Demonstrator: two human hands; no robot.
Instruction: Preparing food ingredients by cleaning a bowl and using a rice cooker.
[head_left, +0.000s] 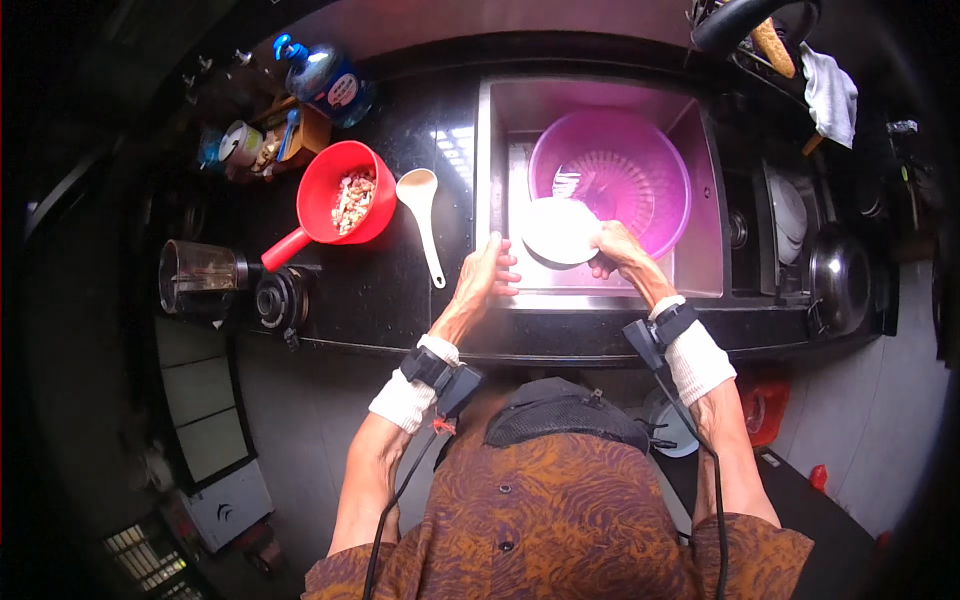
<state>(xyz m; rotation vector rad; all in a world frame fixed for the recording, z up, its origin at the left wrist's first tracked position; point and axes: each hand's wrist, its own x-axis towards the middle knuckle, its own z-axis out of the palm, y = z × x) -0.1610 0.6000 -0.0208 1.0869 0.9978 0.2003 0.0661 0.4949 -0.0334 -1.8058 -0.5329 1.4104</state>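
My right hand (619, 250) grips the rim of a white bowl or dish (559, 231), overexposed so its inside is hard to make out. The dish is held over the near left side of a purple plastic basin (664, 161), which sits in a stainless steel sink (506, 283). My left hand (487, 274) hovers by the sink's left front corner, fingers apart and nothing in it. To its left, a white ladle (426, 225) lies on the black countertop (397, 300). Beside the ladle stands a red plastic dipper (315, 191) holding small pale and brownish pieces.
A blue pump bottle (330, 81) stands at the back left. A blender jug (199, 274) and its dark base (281, 298) are at the far left. On the right are a metal pan (840, 277), stacked white dishes (787, 214) and a hanging white cloth (829, 94).
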